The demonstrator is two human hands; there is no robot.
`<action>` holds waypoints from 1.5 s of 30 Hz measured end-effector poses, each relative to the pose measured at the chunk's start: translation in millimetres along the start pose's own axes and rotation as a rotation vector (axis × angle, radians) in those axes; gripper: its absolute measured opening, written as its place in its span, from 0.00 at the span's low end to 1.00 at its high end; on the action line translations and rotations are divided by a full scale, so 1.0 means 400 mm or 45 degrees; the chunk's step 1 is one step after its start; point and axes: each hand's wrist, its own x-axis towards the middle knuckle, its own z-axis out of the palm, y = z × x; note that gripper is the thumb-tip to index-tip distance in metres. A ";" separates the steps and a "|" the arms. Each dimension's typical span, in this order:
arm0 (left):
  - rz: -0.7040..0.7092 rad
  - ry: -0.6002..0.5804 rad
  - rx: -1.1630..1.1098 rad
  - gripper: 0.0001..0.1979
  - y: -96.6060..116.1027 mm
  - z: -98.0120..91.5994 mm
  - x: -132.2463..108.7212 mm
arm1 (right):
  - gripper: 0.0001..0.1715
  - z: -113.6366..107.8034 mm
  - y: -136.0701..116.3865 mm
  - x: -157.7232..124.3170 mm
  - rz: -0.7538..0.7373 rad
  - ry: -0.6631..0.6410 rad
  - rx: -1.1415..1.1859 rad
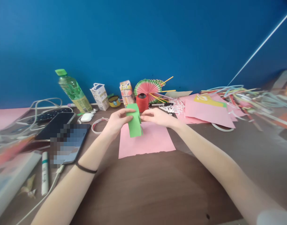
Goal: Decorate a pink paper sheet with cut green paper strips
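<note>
A folded strip of green paper [134, 126] is held up over a sheet of pink paper [155, 140] on the dark table. My left hand [118, 122] pinches its upper left part, thumb in front. From the other side my right hand [156, 117] has its fingers closed at the strip's right edge, and the exact contact of the fingertips is partly hidden. Right behind the strip stands a spool of red thread [142, 103]. A pink and green pleated paper fan [148, 87] with yellow sticks leans behind the spool.
Phones [73, 143], a white marker [44, 173] and cables lie at left. A tilted green bottle [74, 90], a small carton [100, 96] and a tape roll [98, 125] stand farther back. Pink sheets [206, 109] and tangled strips [246, 97] cover the back right.
</note>
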 end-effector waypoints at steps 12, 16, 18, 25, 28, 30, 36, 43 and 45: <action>-0.002 0.239 0.254 0.18 -0.019 -0.065 0.030 | 0.12 0.027 0.017 0.009 0.052 0.068 0.074; -0.171 0.291 0.796 0.20 -0.025 -0.134 0.042 | 0.11 0.040 0.037 0.012 0.065 -0.028 -0.094; -0.196 0.297 1.101 0.21 -0.029 -0.153 0.041 | 0.11 0.045 0.040 0.012 0.035 -0.153 -0.132; 0.180 0.460 1.739 0.19 -0.056 -0.134 0.028 | 0.10 0.030 0.035 0.010 0.032 -0.320 -0.260; 0.338 0.109 1.663 0.16 -0.055 -0.118 0.029 | 0.10 0.021 0.032 0.008 0.047 -0.349 -0.252; 0.413 -0.141 1.513 0.15 -0.050 -0.102 0.028 | 0.11 0.017 0.028 0.005 0.046 -0.398 -0.217; 0.356 -0.430 1.253 0.13 -0.046 -0.028 0.004 | 0.12 0.011 0.018 0.002 0.037 -0.403 -0.199; 0.261 -0.591 1.298 0.08 -0.073 0.004 -0.003 | 0.11 -0.027 0.041 0.006 0.195 -0.478 -0.272; 0.269 -0.505 1.359 0.06 -0.071 0.011 -0.007 | 0.12 -0.036 0.049 0.004 0.220 -0.535 -0.269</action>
